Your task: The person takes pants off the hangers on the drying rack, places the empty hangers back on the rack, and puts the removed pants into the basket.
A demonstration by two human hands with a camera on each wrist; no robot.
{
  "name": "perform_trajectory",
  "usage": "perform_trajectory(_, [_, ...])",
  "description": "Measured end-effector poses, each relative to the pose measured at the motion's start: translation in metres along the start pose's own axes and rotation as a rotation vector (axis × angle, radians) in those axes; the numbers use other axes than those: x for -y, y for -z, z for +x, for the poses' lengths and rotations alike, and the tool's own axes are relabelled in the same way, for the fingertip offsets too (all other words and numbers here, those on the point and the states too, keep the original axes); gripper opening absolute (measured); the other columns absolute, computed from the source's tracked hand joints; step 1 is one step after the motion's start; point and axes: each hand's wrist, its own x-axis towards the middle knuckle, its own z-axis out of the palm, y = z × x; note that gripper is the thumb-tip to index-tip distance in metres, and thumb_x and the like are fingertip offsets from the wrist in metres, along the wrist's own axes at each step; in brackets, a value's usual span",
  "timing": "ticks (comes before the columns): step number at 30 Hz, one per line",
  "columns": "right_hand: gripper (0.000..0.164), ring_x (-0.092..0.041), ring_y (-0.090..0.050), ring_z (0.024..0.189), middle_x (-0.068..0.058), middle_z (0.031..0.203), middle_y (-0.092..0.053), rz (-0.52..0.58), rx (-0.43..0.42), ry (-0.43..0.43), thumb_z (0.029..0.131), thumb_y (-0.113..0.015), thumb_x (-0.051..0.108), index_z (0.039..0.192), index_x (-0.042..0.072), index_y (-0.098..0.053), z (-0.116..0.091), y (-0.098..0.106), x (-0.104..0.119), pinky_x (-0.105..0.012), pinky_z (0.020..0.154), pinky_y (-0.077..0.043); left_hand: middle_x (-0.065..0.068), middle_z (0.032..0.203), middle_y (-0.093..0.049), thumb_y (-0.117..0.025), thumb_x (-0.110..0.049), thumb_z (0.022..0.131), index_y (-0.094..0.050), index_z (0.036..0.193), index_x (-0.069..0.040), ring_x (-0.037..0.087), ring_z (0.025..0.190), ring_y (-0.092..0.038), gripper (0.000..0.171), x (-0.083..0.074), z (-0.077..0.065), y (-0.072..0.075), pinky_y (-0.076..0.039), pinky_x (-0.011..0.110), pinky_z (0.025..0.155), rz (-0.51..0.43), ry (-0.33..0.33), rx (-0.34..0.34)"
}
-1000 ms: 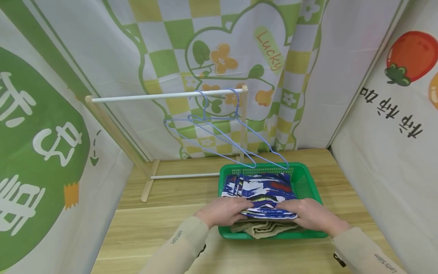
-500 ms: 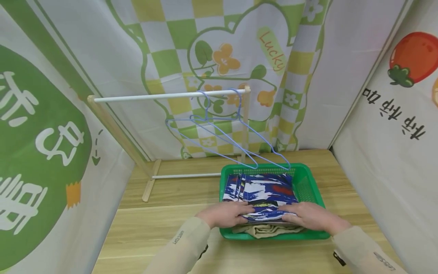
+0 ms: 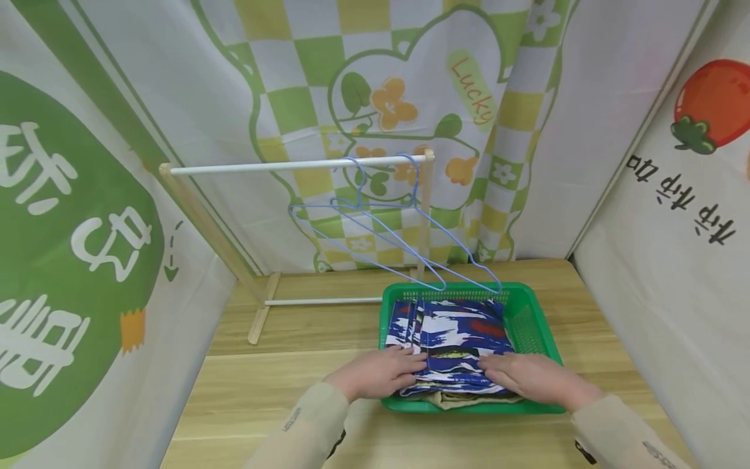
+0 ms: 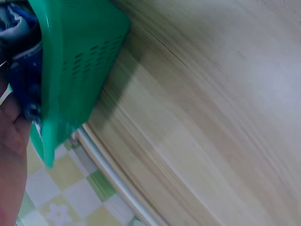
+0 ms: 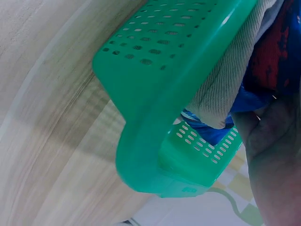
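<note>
A folded garment [image 3: 451, 326] with a blue, white and red brushstroke print lies in a green plastic basket [image 3: 469, 408]. Under its near edge a strip of khaki cloth [image 3: 454, 400] shows; in the right wrist view ribbed beige cloth [image 5: 223, 82] hangs against the basket wall. My left hand [image 3: 377, 373] rests on the garment's near left part, fingers extended across the print. On the near right part, my right hand [image 3: 530, 376] lies with its fingers flat on the fabric. Both wrist views show only part of each hand beside the basket rim.
Behind the basket stands a wooden rack with a white rail [image 3: 252, 167]. Two blue wire hangers [image 3: 387, 228] hang from its right end, their lower corners reaching the basket's back rim. Printed cloth walls [image 3: 662, 260] enclose the wooden table [image 3: 281, 384].
Both hands have gone from the garment's raised near edge to lying on its top. That edge has come down and forward, covering more of the khaki cloth. The view has shifted slightly.
</note>
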Motion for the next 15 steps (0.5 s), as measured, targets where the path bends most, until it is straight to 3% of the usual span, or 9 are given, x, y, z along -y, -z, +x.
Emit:
perform_trajectory(6, [0.047, -0.036, -0.062, 0.126, -0.011, 0.141, -0.063, 0.052, -0.014, 0.001, 0.11, -0.042, 0.041, 0.139, 0.013, -0.065, -0.005, -0.002, -0.005, -0.056, 0.103, -0.051, 0.003, 0.159, -0.045, -0.05, -0.041, 0.106, -0.053, 0.15, -0.017, 0.029, 0.146, -0.043, 0.051, 0.024, -0.036, -0.002, -0.038, 0.049, 0.119, -0.037, 0.076, -0.176])
perform_trajectory(11, [0.043, -0.031, -0.068, 0.117, -0.011, 0.136, -0.067, 0.123, -0.067, 0.002, 0.109, -0.048, 0.036, 0.137, 0.009, -0.066, -0.008, 0.001, -0.016, -0.052, 0.096, -0.057, 0.011, 0.156, -0.048, -0.055, -0.038, 0.104, -0.052, 0.15, -0.014, 0.038, 0.143, -0.045, 0.052, 0.059, -0.078, -0.004, -0.038, 0.059, 0.116, -0.079, 0.229, -0.354])
perform_trajectory(15, [0.042, -0.036, -0.067, 0.117, -0.016, 0.132, -0.068, 0.122, -0.17, -0.076, 0.106, -0.054, 0.035, 0.135, 0.007, -0.067, -0.012, 0.01, -0.025, -0.057, 0.096, -0.055, 0.015, 0.157, -0.045, -0.056, -0.038, 0.104, -0.049, 0.152, -0.01, 0.041, 0.146, -0.04, 0.055, 0.083, -0.106, 0.002, -0.034, 0.062, 0.118, -0.082, 0.367, -0.426])
